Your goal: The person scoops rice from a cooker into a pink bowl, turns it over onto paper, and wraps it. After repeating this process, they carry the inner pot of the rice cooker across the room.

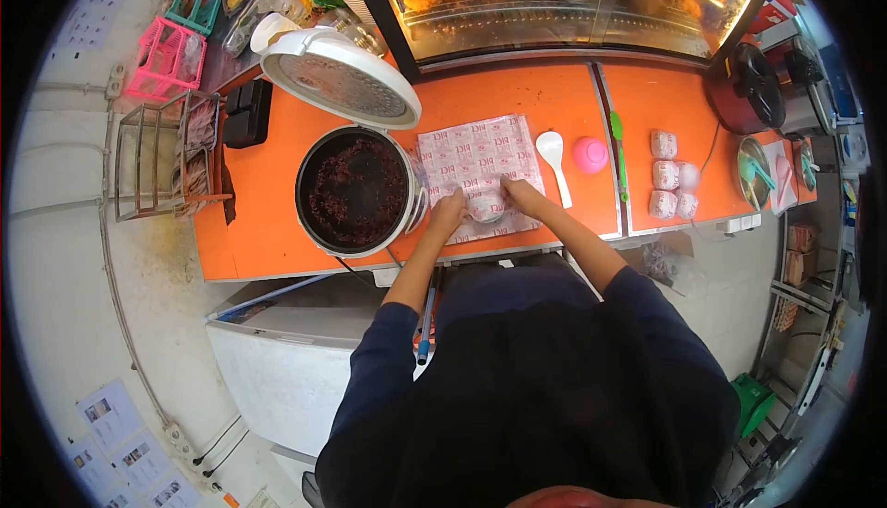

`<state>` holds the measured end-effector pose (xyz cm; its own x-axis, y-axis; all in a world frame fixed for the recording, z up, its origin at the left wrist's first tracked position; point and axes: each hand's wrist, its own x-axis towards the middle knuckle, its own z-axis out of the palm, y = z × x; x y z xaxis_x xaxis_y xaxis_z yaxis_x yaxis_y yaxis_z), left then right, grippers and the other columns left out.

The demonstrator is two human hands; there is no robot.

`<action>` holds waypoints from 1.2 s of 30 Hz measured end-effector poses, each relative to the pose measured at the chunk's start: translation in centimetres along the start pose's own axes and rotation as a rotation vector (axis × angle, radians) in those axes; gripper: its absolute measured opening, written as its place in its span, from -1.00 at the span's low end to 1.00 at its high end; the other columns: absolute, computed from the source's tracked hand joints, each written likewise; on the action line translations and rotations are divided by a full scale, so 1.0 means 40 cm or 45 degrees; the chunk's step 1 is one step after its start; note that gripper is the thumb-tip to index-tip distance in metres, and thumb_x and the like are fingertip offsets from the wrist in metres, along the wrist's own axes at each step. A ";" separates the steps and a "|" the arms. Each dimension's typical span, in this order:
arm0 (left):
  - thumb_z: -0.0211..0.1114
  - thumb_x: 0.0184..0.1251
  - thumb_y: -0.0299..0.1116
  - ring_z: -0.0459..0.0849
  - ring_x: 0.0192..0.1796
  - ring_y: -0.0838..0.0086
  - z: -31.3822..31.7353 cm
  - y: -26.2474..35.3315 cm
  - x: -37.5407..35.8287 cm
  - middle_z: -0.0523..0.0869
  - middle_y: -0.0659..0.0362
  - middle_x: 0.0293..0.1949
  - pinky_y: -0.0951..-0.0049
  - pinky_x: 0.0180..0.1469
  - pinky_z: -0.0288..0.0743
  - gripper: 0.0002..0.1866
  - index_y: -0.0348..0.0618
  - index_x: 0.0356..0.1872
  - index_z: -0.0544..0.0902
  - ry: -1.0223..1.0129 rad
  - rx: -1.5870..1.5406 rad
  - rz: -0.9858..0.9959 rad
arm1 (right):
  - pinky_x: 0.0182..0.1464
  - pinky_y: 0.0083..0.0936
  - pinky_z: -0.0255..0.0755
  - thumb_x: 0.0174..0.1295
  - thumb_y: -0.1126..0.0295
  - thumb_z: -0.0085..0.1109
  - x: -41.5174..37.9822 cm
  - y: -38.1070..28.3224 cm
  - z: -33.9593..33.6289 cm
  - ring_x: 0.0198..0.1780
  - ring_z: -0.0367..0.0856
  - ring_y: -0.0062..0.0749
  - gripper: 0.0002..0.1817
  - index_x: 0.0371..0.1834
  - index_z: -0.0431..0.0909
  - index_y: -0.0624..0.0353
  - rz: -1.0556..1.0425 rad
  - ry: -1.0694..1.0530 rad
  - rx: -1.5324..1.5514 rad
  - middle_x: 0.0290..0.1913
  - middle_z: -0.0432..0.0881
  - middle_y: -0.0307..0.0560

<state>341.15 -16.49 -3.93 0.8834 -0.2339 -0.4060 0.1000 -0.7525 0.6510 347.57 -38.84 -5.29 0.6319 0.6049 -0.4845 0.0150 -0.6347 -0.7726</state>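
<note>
A stack of printed wrapping paper (467, 152) lies on the orange counter. A small bundle in the same printed paper (485, 207) sits near its front edge, between my hands. My left hand (449, 211) is at the bundle's left side, fingers closed on the paper. On the right side, my right hand (523, 195) pinches the paper too. An open rice cooker (407, 171) with dark rice inside stands to the left. To the right lie a white rice paddle (552, 157) and a pink bowl (590, 154).
Several wrapped bundles (663, 175) are grouped at the right, beyond green tongs (619, 152). A lit glass display case (573, 0) borders the counter's back. The cooker's raised lid (342, 78) leans over the back left. A metal bowl (750, 171) stands far right.
</note>
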 end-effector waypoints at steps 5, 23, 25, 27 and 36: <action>0.22 -0.03 -0.53 0.55 -0.20 0.19 -0.020 0.055 0.015 0.55 0.02 -0.29 0.27 -0.15 0.41 -0.83 -0.17 -0.35 0.50 0.733 0.685 0.461 | -0.13 -0.24 0.50 -0.02 0.50 0.19 0.003 -0.040 0.006 -0.16 0.60 -0.04 -0.84 -0.37 0.44 0.20 -0.373 0.608 -0.787 -0.26 0.58 0.00; 0.23 0.04 -0.44 0.46 0.26 0.29 0.155 -0.040 -0.172 0.55 0.01 0.15 0.04 0.36 0.10 -0.59 -0.37 -0.03 0.57 0.703 0.396 0.405 | -0.24 -0.36 0.54 -0.06 0.02 0.45 0.000 -0.108 0.146 -0.31 0.67 -0.16 -0.30 -0.04 0.44 0.38 0.259 0.538 0.375 -0.41 0.60 0.15; 0.23 0.07 -0.40 0.41 0.30 0.27 0.162 -0.046 -0.185 0.51 -0.01 0.19 0.01 0.38 0.07 -0.57 -0.38 0.01 0.55 0.648 0.441 0.361 | -0.18 -0.28 0.54 -0.12 -0.04 0.46 0.034 -0.120 0.173 -0.27 0.67 -0.10 -0.20 0.03 0.40 0.37 0.140 0.433 0.153 -0.39 0.61 0.18; 0.23 0.11 -0.36 0.37 0.35 0.25 0.172 -0.024 -0.189 0.48 -0.03 0.23 -0.02 0.39 0.04 -0.54 -0.39 0.05 0.53 0.579 0.483 0.387 | -0.04 -0.13 0.50 -0.21 -0.07 0.47 0.052 -0.125 0.175 -0.14 0.63 0.08 -0.02 0.21 0.30 0.37 0.215 0.485 -0.001 -0.28 0.59 0.30; 0.11 0.28 -0.31 -0.12 0.55 0.12 0.174 0.054 -0.169 -0.10 -0.11 0.51 -0.13 0.46 -0.37 -0.19 -0.32 0.46 -0.08 0.272 -0.005 0.141 | -0.10 -0.37 0.54 -0.15 0.22 0.44 0.017 -0.145 0.106 -0.12 0.65 -0.26 -0.33 0.09 0.48 0.26 0.451 0.363 0.734 -0.31 0.67 0.01</action>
<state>332.21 -20.84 -4.25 0.9658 -0.1790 -0.1877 -0.0013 -0.7270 0.6866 344.62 -32.72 -2.87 0.7016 0.2117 -0.6804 -0.5878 -0.3678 -0.7206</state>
